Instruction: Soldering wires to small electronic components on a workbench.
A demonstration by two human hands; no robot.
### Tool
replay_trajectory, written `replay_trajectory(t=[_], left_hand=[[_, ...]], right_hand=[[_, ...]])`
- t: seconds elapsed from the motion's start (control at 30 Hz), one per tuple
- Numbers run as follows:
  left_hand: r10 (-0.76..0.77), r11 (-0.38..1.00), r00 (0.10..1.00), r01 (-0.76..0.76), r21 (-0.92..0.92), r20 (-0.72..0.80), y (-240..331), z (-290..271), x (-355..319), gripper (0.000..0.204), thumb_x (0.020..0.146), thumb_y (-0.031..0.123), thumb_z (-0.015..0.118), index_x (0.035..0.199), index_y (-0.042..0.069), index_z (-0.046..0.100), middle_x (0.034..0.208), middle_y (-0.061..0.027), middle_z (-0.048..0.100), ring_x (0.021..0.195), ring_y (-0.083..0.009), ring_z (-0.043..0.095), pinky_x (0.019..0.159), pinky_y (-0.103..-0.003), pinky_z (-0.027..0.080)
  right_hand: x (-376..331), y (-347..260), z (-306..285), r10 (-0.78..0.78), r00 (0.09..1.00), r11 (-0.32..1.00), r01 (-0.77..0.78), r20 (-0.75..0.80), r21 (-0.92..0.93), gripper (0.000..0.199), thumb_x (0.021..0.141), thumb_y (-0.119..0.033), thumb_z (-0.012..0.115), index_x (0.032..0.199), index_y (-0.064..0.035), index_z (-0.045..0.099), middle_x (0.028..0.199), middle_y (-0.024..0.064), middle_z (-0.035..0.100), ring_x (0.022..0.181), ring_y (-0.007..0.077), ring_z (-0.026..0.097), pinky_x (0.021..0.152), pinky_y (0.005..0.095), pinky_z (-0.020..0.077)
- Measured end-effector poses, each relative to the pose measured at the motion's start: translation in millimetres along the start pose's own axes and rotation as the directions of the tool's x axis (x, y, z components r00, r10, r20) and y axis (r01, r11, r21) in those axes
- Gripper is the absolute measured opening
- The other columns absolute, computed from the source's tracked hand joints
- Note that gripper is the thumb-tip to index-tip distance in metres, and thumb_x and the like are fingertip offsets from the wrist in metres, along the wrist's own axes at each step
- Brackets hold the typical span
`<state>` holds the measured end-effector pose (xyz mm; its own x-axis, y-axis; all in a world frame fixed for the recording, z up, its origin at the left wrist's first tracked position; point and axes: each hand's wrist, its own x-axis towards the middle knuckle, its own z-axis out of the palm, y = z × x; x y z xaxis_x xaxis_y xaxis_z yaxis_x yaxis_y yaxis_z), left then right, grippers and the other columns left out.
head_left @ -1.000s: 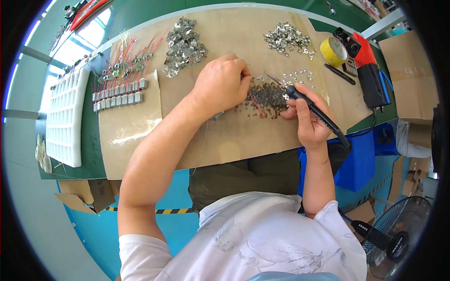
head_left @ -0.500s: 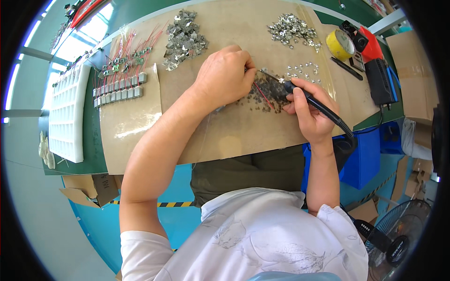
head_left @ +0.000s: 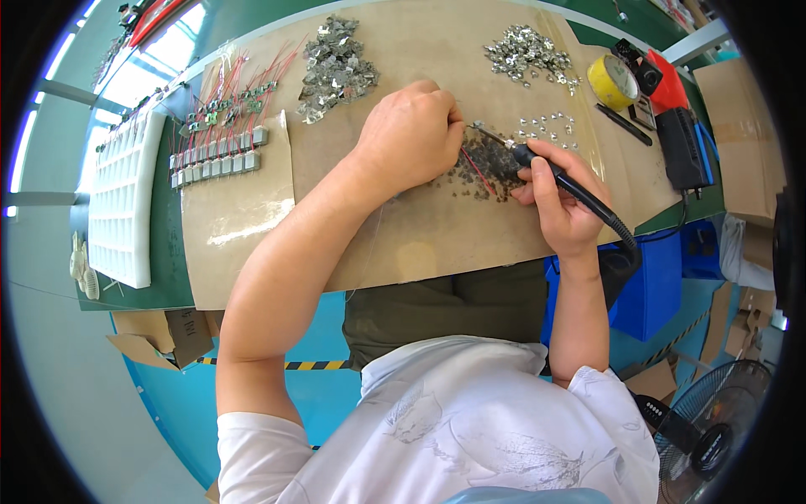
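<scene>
My right hand (head_left: 564, 202) grips a soldering iron (head_left: 537, 161) with a black handle and thick black cable, its metal tip pointing left. The tip ends close to the fingertips of my left hand (head_left: 413, 130), which is closed in a pinch. What those fingers hold is hidden behind them. A thin red wire (head_left: 478, 175) slants down to the right from just below the left fingertips. Under both hands, a scatter of small dark pieces (head_left: 495, 161) lies on the brown board (head_left: 403, 227).
Flat metal pieces (head_left: 336, 71) and shiny small parts (head_left: 529, 55) are heaped farther back. On the left stand rows of small grey blocks with red wires (head_left: 217, 160) and a white compartment tray (head_left: 122, 202). Yellow tape (head_left: 613, 82) and a black box (head_left: 678, 147) are at right.
The whole view has shifted slightly. Both hands keep nearly the same pose, with the iron's tip still close to the left fingertips.
</scene>
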<state>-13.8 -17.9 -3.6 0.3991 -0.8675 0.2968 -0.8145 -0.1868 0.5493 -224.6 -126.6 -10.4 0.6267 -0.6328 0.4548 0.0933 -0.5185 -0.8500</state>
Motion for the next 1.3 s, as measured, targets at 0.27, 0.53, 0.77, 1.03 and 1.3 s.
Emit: replay_trajectory(t=[0.27, 0.53, 0.77, 1.03, 1.3], left_hand=[[0.019, 0.999, 1.0, -0.018, 0.027, -0.011, -0.8, 0.9, -2.3, 0.014, 0.088, 0.017, 0.074, 0.088, 0.003, 0.076, 0.093, -0.0153, 0.071, 0.087, -0.0368, 0.071, 0.08, -0.046, 0.057], [0.018, 0.999, 1.0, -0.017, 0.029, -0.013, 0.0, -0.4, 1.0, 0.014, 0.088, 0.017, 0.074, 0.089, 0.003, 0.075, 0.093, -0.0152, 0.071, 0.087, -0.0375, 0.07, 0.081, -0.046, 0.057], [-0.026, 0.999, 0.999, 0.025, 0.025, 0.037, 5.5, -4.2, -1.7, 0.015, 0.09, 0.018, 0.074, 0.091, 0.003, 0.076, 0.096, -0.0152, 0.071, 0.091, -0.0379, 0.07, 0.083, -0.046, 0.056], [-0.028, 1.0, 0.998, 0.027, 0.016, 0.056, 5.6, -3.0, 0.2, 0.013, 0.089, 0.017, 0.074, 0.09, 0.003, 0.076, 0.096, -0.0149, 0.07, 0.092, -0.0371, 0.07, 0.084, -0.046, 0.056], [-0.013, 1.0, 1.0, 0.012, 0.026, 0.024, 1.7, -2.3, -2.1, 0.012, 0.089, 0.016, 0.073, 0.09, 0.004, 0.075, 0.095, -0.0149, 0.07, 0.091, -0.0374, 0.07, 0.083, -0.046, 0.056]], right_hand=[[-0.1, 2.9, 0.3, -0.042, 0.999, 0.999, 0.042, 0.009, -0.034, 0.018, 0.097, -0.002, 0.072, 0.114, 0.0033, 0.076, 0.089, 0.0099, 0.076, 0.066, 0.011, 0.073, 0.057, 0.022, 0.0568], [0.8, 3.1, -2.5, -0.044, 0.999, 0.999, 0.044, 0.009, -0.014, 0.019, 0.098, -0.003, 0.071, 0.116, 0.0041, 0.075, 0.089, 0.0099, 0.076, 0.068, 0.0117, 0.074, 0.058, 0.0222, 0.0576], [3.4, 0.8, -5.5, 0.016, 0.994, 1.0, -0.015, -0.111, 0.009, 0.021, 0.1, -0.004, 0.072, 0.12, 0.0014, 0.074, 0.096, 0.0085, 0.075, 0.068, 0.0089, 0.071, 0.055, 0.0211, 0.0537], [50.7, 30.3, -90.0, -0.366, 0.928, 0.612, 0.185, -0.068, -0.769, 0.028, 0.097, -0.009, 0.076, 0.124, -0.0125, 0.076, 0.099, 0.0137, 0.07, 0.089, 0.0318, 0.069, 0.078, 0.0411, 0.0554], [42.0, 6.6, -40.5, -0.349, 0.932, 0.765, 0.343, 0.096, -0.545, 0.044, 0.09, 0.011, 0.065, 0.128, -0.01, 0.072, 0.09, 0.011, 0.073, 0.087, 0.0287, 0.07, 0.077, 0.0394, 0.0558]])
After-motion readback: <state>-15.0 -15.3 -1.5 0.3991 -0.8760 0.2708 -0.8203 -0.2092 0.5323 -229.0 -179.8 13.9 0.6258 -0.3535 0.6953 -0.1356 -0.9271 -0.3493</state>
